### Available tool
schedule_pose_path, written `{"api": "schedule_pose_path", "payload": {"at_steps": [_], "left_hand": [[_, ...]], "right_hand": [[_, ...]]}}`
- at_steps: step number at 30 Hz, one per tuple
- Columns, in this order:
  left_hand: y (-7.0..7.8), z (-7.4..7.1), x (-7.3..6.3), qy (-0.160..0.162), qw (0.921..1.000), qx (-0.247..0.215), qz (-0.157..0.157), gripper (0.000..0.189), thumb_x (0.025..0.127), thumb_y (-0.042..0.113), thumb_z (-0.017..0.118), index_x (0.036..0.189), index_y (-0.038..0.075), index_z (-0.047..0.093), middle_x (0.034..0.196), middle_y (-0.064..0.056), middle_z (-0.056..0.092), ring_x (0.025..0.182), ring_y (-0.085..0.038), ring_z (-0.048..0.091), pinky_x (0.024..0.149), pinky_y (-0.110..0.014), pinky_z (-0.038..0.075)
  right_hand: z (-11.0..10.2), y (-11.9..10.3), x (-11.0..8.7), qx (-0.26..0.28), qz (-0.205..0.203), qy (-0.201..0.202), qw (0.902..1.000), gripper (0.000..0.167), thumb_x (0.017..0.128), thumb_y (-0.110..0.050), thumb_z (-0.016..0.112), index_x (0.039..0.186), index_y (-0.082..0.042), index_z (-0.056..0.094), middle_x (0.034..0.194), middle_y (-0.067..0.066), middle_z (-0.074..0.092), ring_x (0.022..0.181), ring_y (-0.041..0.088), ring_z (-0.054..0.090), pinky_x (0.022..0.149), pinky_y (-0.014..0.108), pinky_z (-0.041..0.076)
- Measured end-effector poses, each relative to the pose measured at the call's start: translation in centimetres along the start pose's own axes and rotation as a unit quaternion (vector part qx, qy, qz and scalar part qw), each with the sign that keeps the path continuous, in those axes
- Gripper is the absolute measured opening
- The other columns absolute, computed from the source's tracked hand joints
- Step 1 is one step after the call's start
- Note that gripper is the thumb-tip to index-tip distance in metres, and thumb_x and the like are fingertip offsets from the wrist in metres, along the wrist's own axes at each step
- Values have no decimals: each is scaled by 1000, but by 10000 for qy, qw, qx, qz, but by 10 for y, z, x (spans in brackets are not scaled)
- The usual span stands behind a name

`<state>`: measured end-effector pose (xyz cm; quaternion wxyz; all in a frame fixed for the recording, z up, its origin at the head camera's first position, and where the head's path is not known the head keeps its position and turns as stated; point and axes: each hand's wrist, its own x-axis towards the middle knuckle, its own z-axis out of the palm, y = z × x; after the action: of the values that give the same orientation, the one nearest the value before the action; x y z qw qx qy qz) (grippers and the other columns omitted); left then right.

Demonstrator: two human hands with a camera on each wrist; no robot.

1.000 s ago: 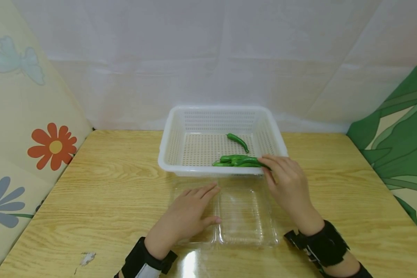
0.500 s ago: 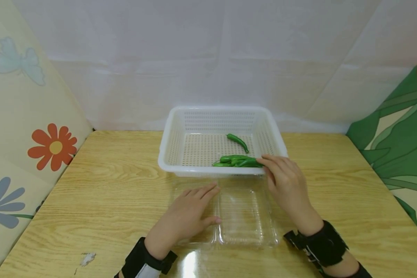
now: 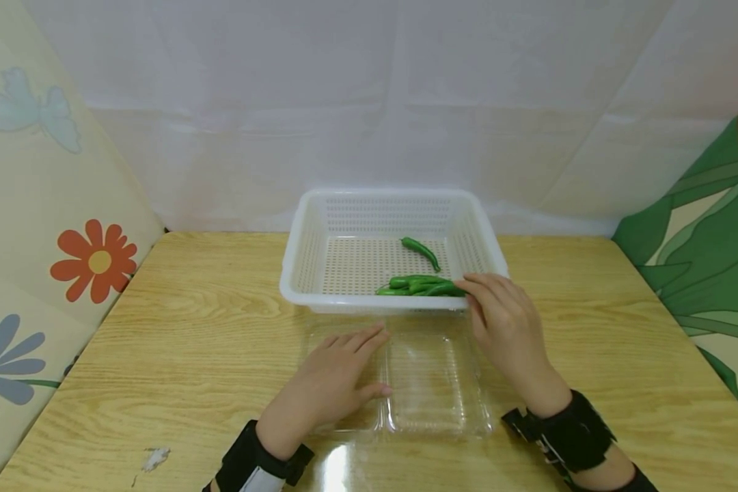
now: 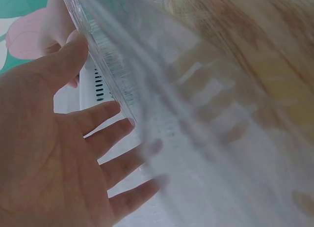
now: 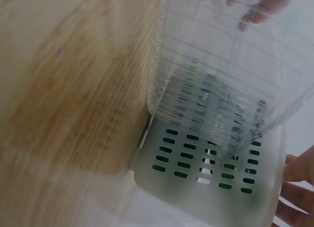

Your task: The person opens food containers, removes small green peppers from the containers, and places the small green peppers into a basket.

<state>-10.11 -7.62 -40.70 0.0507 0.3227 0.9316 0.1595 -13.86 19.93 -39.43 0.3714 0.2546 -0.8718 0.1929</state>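
Observation:
Several green chili peppers [image 3: 421, 285] lie bunched along the near side of a white slotted basket [image 3: 375, 301]. One more chili pepper [image 3: 421, 253] lies apart behind them. My right hand [image 3: 508, 329] reaches over the basket's near right corner, its fingertips right at the ends of the bunched peppers. In the right wrist view, its fingers [image 5: 299, 193] show at the basket's edge. My left hand [image 3: 339, 380] lies over the left half of a clear plastic box [image 3: 427, 383], fingers straight and thumb spread. The left wrist view shows its palm [image 4: 39, 153] beside the clear plastic.
The box stands directly in front of the basket on a wood-grain table [image 3: 215, 355]. A white cloth [image 3: 369, 109] hangs behind, and painted panels [image 3: 98, 260] border the table on both sides. A torn pale patch [image 3: 156, 458] marks the table's front left.
The pepper end that stuck out past my right fingers toward the rim has slipped back into the basket with the bunch. My right hand has shifted slightly left; my left hand stays put.

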Motion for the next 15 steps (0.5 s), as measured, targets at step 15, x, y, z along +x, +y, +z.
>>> {"api": "schedule_pose_path", "payload": {"at_steps": [15], "left_hand": [[0, 1, 1, 64, 10000, 68, 15, 79, 92, 55, 62, 154, 13, 36, 160, -3, 32, 140, -24, 39, 114, -47, 33]], "right_hand": [[1, 1, 0, -10, -206, 19, 9998, 21, 89, -1, 62, 108, 5, 70, 111, 22, 68, 103, 40, 62, 94, 50, 48]]}}
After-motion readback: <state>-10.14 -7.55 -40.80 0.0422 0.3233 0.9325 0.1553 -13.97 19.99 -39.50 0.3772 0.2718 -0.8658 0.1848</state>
